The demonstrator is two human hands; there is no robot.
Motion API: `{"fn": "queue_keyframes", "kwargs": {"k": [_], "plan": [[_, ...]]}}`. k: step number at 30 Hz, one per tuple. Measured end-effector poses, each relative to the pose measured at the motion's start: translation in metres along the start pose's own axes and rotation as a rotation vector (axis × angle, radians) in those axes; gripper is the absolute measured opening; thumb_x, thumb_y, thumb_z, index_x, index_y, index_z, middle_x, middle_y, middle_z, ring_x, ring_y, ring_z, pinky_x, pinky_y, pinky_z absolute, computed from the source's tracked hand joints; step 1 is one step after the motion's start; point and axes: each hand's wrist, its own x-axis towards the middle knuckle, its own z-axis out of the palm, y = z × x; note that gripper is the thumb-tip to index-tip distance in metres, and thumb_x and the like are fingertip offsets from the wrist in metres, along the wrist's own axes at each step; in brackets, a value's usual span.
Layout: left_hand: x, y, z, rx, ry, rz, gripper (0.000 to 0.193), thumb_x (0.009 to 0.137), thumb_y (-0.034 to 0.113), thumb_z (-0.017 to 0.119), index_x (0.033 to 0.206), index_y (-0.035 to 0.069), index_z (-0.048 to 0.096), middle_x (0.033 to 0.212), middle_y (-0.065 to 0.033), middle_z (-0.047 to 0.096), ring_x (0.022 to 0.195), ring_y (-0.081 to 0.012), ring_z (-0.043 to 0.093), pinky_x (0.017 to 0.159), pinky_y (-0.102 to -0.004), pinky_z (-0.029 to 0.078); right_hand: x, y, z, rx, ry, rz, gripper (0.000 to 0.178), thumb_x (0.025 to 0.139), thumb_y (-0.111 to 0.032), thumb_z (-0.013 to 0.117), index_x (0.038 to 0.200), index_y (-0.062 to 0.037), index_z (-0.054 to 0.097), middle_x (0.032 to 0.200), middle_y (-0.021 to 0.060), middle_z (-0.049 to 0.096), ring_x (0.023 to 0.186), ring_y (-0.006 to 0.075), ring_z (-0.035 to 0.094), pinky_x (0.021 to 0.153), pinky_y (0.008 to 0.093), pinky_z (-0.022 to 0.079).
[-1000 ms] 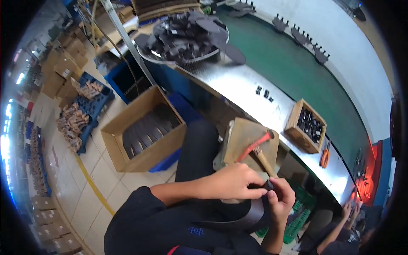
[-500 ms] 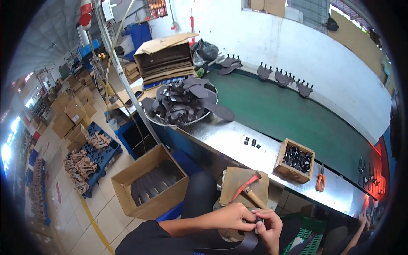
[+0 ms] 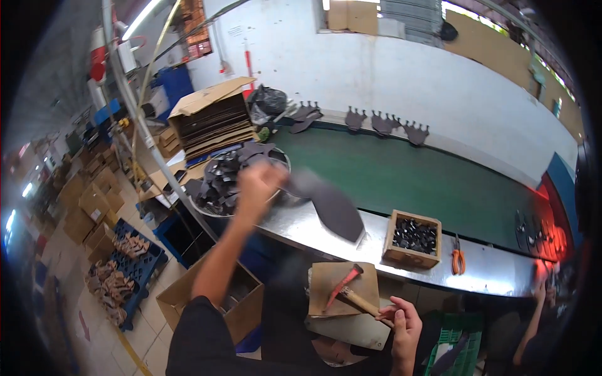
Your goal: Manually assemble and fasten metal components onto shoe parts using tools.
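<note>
My left hand (image 3: pixel 258 188), blurred, is out over the bench by the round basket (image 3: pixel 210 212) of dark shoe pieces. Its closed fingers are at the narrow end of a dark grey sandal sole (image 3: pixel 335 213), which slants out to the right above the metal edge. My right hand (image 3: pixel 404 329) is lower right, its fingers loosely bent and apart beside the end of a hammer's wooden handle (image 3: pixel 362 302). The hammer, with a red head (image 3: pixel 343 287), lies on a tan square block (image 3: pixel 320 276). Whether the right fingers touch the handle is unclear.
A wooden box (image 3: pixel 411 255) of small black parts and orange-handled pliers (image 3: pixel 458 260) are on the metal edge (image 3: pixel 489 272). Beyond runs a green belt (image 3: pixel 426 178) with several strapped soles (image 3: pixel 384 124). A cardboard box (image 3: pixel 248 307) stands below left. Another person's hand (image 3: pixel 542 285) is far right.
My hands were together over my lap, working on a small piece. The left has swung up and left to the basket with a sole; the right has opened beside the hammer handle. The view has shifted.
</note>
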Motion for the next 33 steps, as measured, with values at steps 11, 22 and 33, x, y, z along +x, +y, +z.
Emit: {"fn": "queue_keyframes", "kwargs": {"k": [11,22,33], "plan": [[0.112,-0.157,-0.022,1.039,0.064,-0.082,0.067,0.091,0.057,0.062,0.121,-0.003,0.066,0.116,-0.0223,0.070,0.112,-0.0369,0.065,0.105,-0.0562,0.034,0.039,0.042,-0.082,-0.139,-0.051,0.286,0.031,0.105,-0.024,0.052,0.121,0.0022,0.060,0.100,0.0124,0.071,0.084,0.0152,0.067,0.075,0.0270,0.053],[-0.231,-0.051,0.138,-0.667,-0.213,-0.328,0.050,0.108,0.038,0.039,0.125,-0.003,0.063,0.123,-0.0162,0.067,0.113,-0.0252,0.063,0.102,-0.0366,0.046,0.129,0.171,-0.057,0.003,-0.448,0.163,0.051,0.108,-0.035,0.046,0.149,-0.0030,0.045,0.147,0.0097,0.050,0.137,0.0203,0.044,0.114,0.0347,0.036],[-0.244,-0.024,0.154,-1.026,-0.168,-0.661,0.061,0.106,0.048,0.032,0.124,-0.002,0.062,0.112,-0.0161,0.068,0.101,-0.0215,0.063,0.094,-0.0340,0.049,0.087,0.147,-0.019,0.434,-0.321,0.205,0.059,0.109,-0.042,0.041,0.155,-0.0066,0.029,0.150,0.0094,0.039,0.137,0.0191,0.040,0.115,0.0308,0.029]]}}
